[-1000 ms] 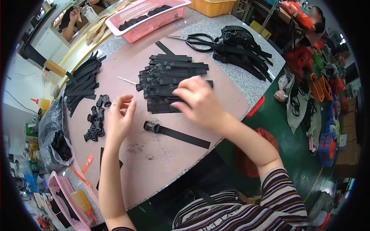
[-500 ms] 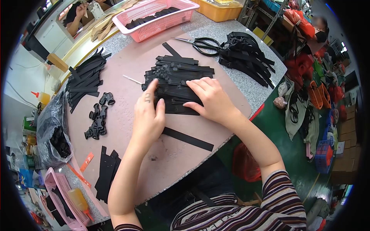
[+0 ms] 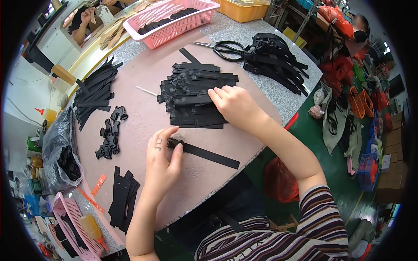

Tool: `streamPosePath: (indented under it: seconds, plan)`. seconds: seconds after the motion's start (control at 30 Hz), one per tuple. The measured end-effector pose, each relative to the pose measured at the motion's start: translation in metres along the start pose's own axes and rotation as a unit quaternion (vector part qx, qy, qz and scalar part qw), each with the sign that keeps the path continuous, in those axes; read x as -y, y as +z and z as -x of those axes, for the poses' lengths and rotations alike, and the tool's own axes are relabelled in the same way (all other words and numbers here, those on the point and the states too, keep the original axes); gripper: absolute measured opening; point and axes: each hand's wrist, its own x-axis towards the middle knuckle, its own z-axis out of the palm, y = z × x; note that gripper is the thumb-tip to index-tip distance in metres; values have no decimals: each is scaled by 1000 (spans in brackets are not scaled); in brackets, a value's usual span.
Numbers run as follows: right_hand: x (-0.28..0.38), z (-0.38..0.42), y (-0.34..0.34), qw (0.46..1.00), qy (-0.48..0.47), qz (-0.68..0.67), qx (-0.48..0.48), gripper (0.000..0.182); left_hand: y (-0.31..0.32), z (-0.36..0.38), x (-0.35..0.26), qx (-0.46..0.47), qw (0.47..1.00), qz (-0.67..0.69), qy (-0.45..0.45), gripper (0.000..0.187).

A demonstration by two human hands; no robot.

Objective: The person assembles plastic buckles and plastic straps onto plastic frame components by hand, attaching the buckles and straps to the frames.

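A black webbing strap (image 3: pixel 211 156) with a dark buckle-like end piece (image 3: pixel 174 143) lies slantwise near the table's front edge. My left hand (image 3: pixel 162 161) has its thumb and index finger closed about that end piece. Farther back is a layered pile of black straps (image 3: pixel 191 114), with small dark fittings along its left part. My right hand (image 3: pixel 233 104) is over the pile's right side, its fingers curled and pinching the end of a strap there. The fingertips' undersides are hidden.
Black plastic buckles (image 3: pixel 111 138) lie left, near more straps (image 3: pixel 93 93) and a plastic bag (image 3: pixel 54 143). Scissors (image 3: pixel 226 50) rest beside bundled straps (image 3: pixel 276 61). A pink basket (image 3: pixel 174 32) stands at the back. A white stick (image 3: pixel 146 91) lies left of the pile. Other people are in the background.
My left hand has left the strap pile and come down toward me to the separate strap's end. My right hand stays at the pile, its fingers now more curled.
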Motion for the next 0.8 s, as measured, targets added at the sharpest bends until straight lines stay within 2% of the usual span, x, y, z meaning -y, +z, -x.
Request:
streamPosePath:
  seconds: [0.1, 0.2, 0.3, 0.37, 0.43, 0.47, 0.5, 0.57, 0.6, 0.63, 0.7, 0.73, 0.8]
  plan:
    - [-1, 5, 5, 996, -4, -17, -91, 38, 1, 5, -2, 2, 1000, 5, 18, 33]
    - [-1, 4, 1, 968, 44, -111, -219, 30, -1, 10, -3, 10, 1000, 8, 5, 31]
    - [6, 2, -24, 900, 172, -296, -269, 25, -1, 12, -1, 3, 1000, 28, -12, 29]
    - [11, 0, -35, 782, 265, -495, -270, 19, -3, 14, -4, -1, 997, 64, -41, 27]
    - [22, 0, -45, 597, 296, -711, -225, 17, -2, 12, -9, 6, 987, 146, -68, 31]
    - [31, 0, -46, 532, 300, -770, -184, 17, -1, 11, -11, 6, 979, 185, -82, 34]
    - [42, 0, -46, 462, 302, -822, -139, 17, 3, 9, -15, -13, 954, 280, -108, 37]
    - [70, 0, -42, 380, 278, -876, -98, 20, 8, 6, -22, -56, 873, 458, -158, 44]
    - [86, -3, -52, 338, 290, -891, -88, 20, -3, 6, -24, -4, 817, 529, -228, 51]
    - [102, -7, -61, 295, 303, -903, -77, 20, -7, 13, -24, 3, 797, 553, -241, 49]
    - [135, -2, -52, 278, 322, -902, -79, 19, -13, 29, -25, 17, 755, 599, -267, 46]
    - [151, 2, -52, 264, 335, -902, -65, 17, -23, 40, -24, 20, 792, 537, -291, 38]
    - [187, 6, -59, 232, 340, -908, -75, 13, -33, 69, -15, 6, 846, 459, -271, 33]
